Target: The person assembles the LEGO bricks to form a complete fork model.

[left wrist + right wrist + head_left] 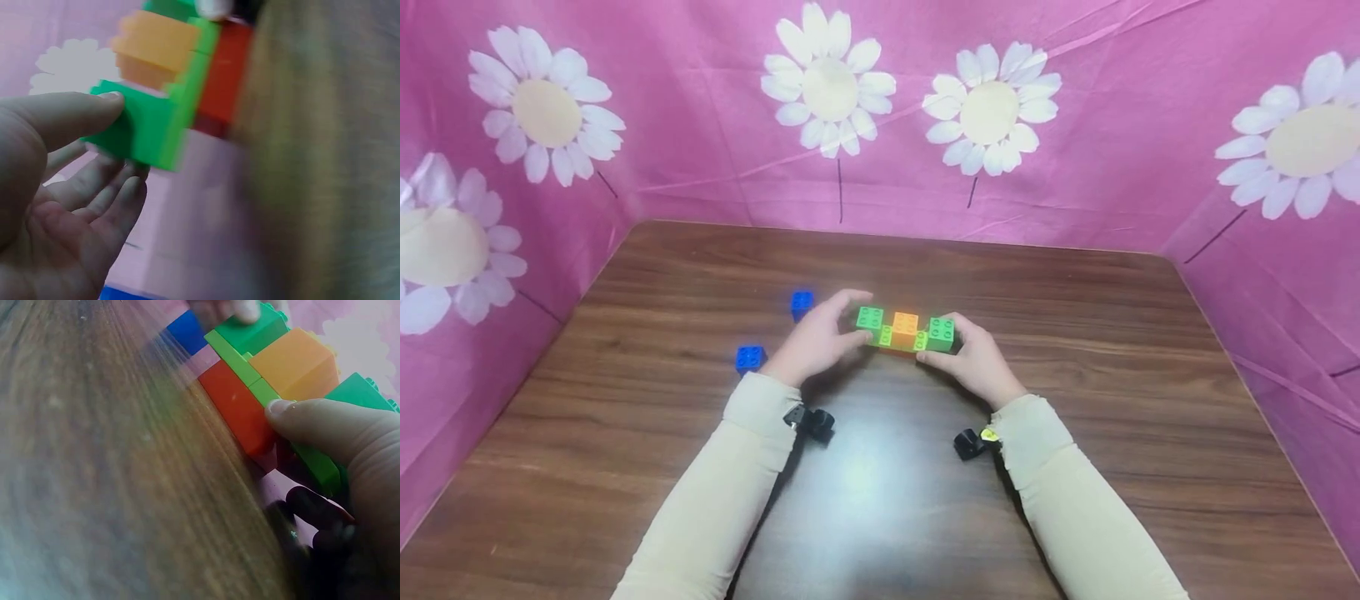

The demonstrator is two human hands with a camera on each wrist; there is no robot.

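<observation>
Brick assembly spans the gap between both hands, over the table. Left hand pinches the left green block; right hand grips the opposite end. Apply even pressure from both sides and hold the assembly level so no brick loosens

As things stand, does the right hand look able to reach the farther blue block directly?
Probably not: the right hand grips the brick assembly, and the left hand lies between it and that blue block.
</observation>
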